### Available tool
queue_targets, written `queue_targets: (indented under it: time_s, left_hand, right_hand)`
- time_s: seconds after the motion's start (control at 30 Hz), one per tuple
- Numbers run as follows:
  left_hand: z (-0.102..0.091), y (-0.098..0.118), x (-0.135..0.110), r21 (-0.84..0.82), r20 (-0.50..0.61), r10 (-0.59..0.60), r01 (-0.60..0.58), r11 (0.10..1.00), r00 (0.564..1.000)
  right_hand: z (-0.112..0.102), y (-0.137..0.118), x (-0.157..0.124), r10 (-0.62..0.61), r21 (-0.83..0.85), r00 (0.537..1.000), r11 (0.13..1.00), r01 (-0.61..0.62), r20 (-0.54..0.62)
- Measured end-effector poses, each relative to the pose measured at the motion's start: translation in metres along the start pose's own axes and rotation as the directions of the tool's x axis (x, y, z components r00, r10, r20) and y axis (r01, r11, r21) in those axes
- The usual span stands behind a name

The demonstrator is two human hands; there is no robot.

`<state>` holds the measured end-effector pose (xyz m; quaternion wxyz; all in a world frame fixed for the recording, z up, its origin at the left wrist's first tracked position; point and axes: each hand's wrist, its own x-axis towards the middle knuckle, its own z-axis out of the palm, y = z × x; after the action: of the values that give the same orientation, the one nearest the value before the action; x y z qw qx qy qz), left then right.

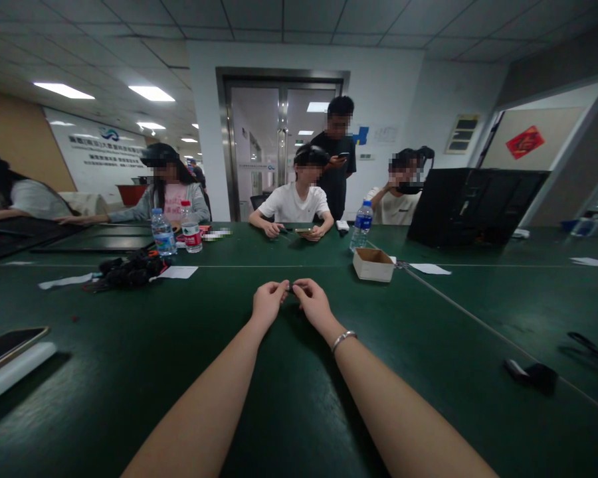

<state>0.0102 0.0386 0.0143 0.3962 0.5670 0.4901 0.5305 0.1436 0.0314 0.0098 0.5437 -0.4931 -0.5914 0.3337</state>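
Both arms stretch forward over the dark green table (299,398). My left hand (269,302) and my right hand (313,302) meet just above its surface, fingertips close together. Between them is a small dark object (290,287), too small to name, pinched by the thumb and forefinger of each hand. A silver bracelet (343,338) circles my right wrist. To the right and slightly farther off stands a small open white box (373,267), whose contents I cannot make out.
Bottles (164,234) and a bundle of black cables (129,269) lie to the left; another bottle (361,227) stands behind the box. A phone (17,346) rests at near left, a black item (532,375) at right. A large black case (473,206) stands far right. People sit opposite.
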Motion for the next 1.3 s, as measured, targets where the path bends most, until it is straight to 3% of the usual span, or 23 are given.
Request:
queue_targets:
  time_s: [0.23,0.43,0.6,0.77,0.93,1.13,1.3]
  left_hand:
    - [-0.006,0.009,-0.005,0.237,-0.1,-0.023,0.046,0.971,0.995]
    - [-0.01,0.013,-0.006,0.308,-0.124,-0.012,0.05,0.95,0.992]
    - [-0.009,0.006,-0.004,0.251,-0.092,0.047,-0.023,0.968,0.995]
    - [-0.005,0.003,0.0,0.051,-0.033,0.099,-0.097,0.994,0.995]
    - [-0.002,0.007,0.0,-0.086,0.004,0.1,-0.099,0.991,0.995]
    - [-0.002,0.006,0.0,-0.099,0.009,0.097,-0.095,0.99,0.995]
    - [-0.004,0.001,0.003,0.027,-0.014,0.06,-0.059,0.998,0.998]
  right_hand:
    - [0.002,-0.001,-0.002,-0.039,0.032,0.998,0.999,0.037,0.051]
    - [0.002,-0.006,-0.004,-0.027,0.047,0.997,0.999,0.023,0.076]
    - [0.001,-0.009,-0.005,-0.001,0.05,0.999,0.999,-0.001,0.054]
    - [0.0,-0.009,-0.004,0.001,0.071,1.0,0.997,-0.002,0.016]
    - [-0.001,-0.01,-0.003,0.036,0.068,0.999,0.997,-0.036,-0.008]
    - [-0.002,-0.01,-0.003,0.043,0.085,0.999,0.996,-0.043,-0.003]
    - [0.0,-0.008,-0.003,0.008,0.09,1.0,0.996,-0.009,0.013]
